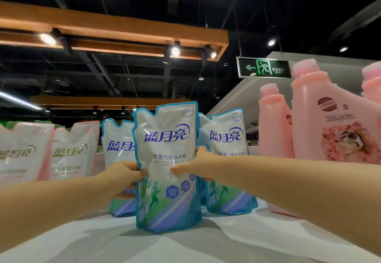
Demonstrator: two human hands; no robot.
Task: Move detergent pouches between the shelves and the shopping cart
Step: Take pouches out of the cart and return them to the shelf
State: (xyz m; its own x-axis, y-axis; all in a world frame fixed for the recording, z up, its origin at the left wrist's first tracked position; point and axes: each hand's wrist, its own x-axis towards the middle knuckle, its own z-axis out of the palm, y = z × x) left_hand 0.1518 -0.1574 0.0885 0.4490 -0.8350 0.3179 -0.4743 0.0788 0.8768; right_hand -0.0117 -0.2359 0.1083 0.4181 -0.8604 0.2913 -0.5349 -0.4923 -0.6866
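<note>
While you've got both hands on it, note the blue pouch (167,168) is upright w/ its base on or just above the white shelf (226,240); can't tell which. Your left hand (121,177) pinches the left edge at mid-height, fingers (142,174) wrapped onto the front; your right hand (199,164) clamps the right edge, thumb on the front, other fingers behind. So both are closed on the pouch, not spread.

Handling, as a guess: soft film, liquid inside, prob. heavy for its size and saggy. The skin looks glossy, so it may slip; keep the grip on the side seams and lift w/ both hands, or move one under the base. Avoid squeezing the belly.

Behind it stand two more blue pouches, left (118,151) and right (226,159), close by. Further left, pink pouches (72,151); right, pink bottles (329,122). No cart in view.
</note>
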